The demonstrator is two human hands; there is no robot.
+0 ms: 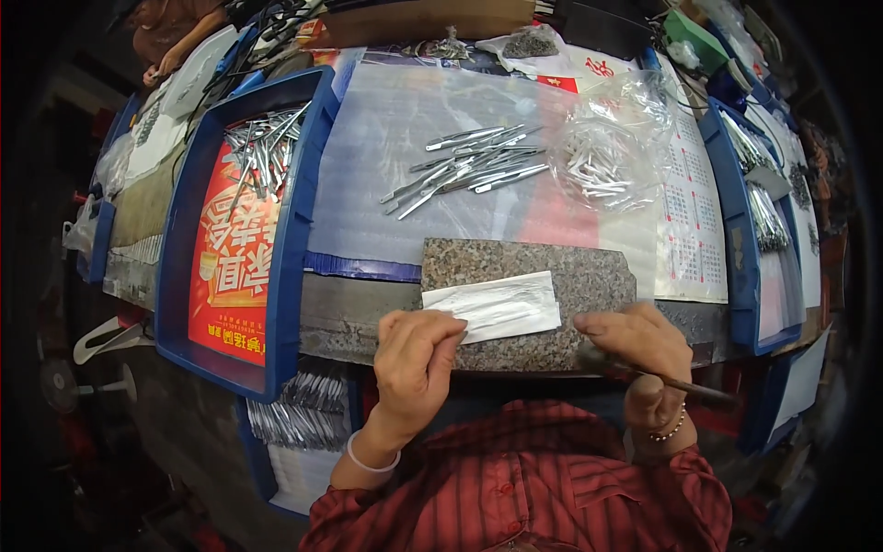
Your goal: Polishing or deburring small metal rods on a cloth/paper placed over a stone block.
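A speckled granite slab (579, 276) lies at the table's near edge, with a folded white paper pad (524, 299) on it. Over the pad's lower left corner, my left hand (414, 359) is closed, thumb and fingertips pressed together. Faint thin streaks or a slim strip show on the pad by those fingertips; what the fingers pinch cannot be made out. At the slab's right end my right hand (648, 345) is wrapped around a hammer (704, 394), its dark head toward the slab and its handle slanting down to the right.
Slim silvery metal pieces (469, 166) lie piled on a plastic sheet (359, 129). Beside them sits a clear bag of small white pieces (598, 166). Blue trays (303, 212) with metal pieces flank the table. Another person's arm (189, 41) shows at the far left.
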